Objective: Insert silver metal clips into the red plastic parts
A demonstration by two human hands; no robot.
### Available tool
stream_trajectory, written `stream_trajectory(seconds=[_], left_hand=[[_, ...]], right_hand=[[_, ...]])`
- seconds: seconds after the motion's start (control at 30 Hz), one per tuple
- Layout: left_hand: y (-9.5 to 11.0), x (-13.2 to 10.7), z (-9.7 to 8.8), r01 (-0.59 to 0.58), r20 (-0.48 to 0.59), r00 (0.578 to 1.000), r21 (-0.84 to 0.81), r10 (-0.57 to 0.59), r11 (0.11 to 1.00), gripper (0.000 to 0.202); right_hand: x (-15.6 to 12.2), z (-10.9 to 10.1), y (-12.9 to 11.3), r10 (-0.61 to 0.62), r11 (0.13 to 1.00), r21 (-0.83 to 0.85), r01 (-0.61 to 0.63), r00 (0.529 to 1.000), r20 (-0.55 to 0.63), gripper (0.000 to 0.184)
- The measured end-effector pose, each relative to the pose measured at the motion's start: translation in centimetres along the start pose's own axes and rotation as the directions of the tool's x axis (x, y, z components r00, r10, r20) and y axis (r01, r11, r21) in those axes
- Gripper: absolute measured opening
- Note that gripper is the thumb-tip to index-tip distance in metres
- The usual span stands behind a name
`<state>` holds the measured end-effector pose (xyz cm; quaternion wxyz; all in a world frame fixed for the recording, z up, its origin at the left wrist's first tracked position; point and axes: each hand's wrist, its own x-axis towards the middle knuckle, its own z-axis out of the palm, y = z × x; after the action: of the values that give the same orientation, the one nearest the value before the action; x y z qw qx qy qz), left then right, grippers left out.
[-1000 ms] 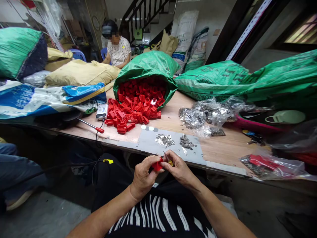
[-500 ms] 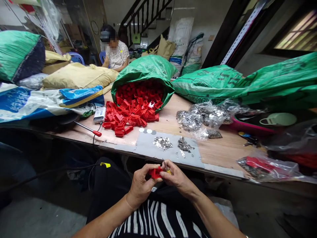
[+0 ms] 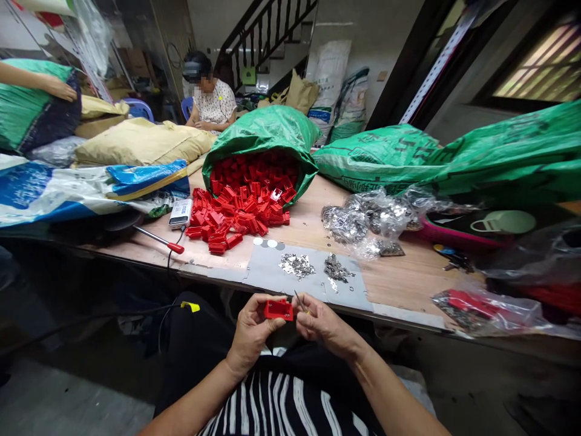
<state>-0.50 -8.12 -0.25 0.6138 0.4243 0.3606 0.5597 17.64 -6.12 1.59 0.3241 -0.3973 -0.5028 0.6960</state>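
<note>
My left hand (image 3: pixel 252 330) is closed on a small red plastic housing (image 3: pixel 278 310), held over my lap just below the table edge. My right hand (image 3: pixel 320 322) is pinched on a thin metal-tipped tool (image 3: pixel 299 301) with a yellow handle, its tip beside the housing's right end. On a grey sheet (image 3: pixel 272 266) before me lie two small heaps of metal bits (image 3: pixel 297 264) (image 3: pixel 336 267). Farther back, a pile of red housings (image 3: pixel 236 212) spills from a green sack (image 3: pixel 263 130).
A clear bag of metal parts (image 3: pixel 372 218) lies to the right, with green sacks (image 3: pixel 454 157) behind it. A red-handled tool (image 3: pixel 158 239) and a small white device (image 3: pixel 180 213) lie to the left. A seated person (image 3: pixel 209 97) works at the back; another person's hand (image 3: pixel 59 89) rests on a far-left sack.
My hands have drawn slightly apart, and the housing is turned so its long face shows. Another person's arm has come into view at the far left.
</note>
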Motion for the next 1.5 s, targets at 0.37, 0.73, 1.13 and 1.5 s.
stream_trajectory(seconds=[0.37,0.73,1.13,1.5], left_hand=[[0.1,0.3,-0.6,-0.024,-0.164,0.986,0.092,0.039,0.995,0.032],[0.0,0.8,-0.8,-0.007,-0.186,0.982,-0.038,0.000,0.999,0.033],[0.7,1.4,-0.1,0.089,-0.135,0.983,-0.228,-0.122,0.970,0.055],[1.8,1.7,0.4,0.110,-0.084,0.987,-0.271,-0.138,0.956,0.049]], right_hand=[[3.7,-2.6,-1.3,-0.394,0.246,-0.929,-0.277,0.847,-0.357,0.009],[4.1,-3.0,-1.7,-0.390,0.284,-0.911,-0.298,0.833,-0.394,0.006],[1.5,-0.2,-3.6,-0.431,0.605,-0.769,0.206,0.897,-0.099,0.012],[1.1,1.0,-3.8,-0.507,0.490,-0.759,0.430,0.848,0.153,0.010]])
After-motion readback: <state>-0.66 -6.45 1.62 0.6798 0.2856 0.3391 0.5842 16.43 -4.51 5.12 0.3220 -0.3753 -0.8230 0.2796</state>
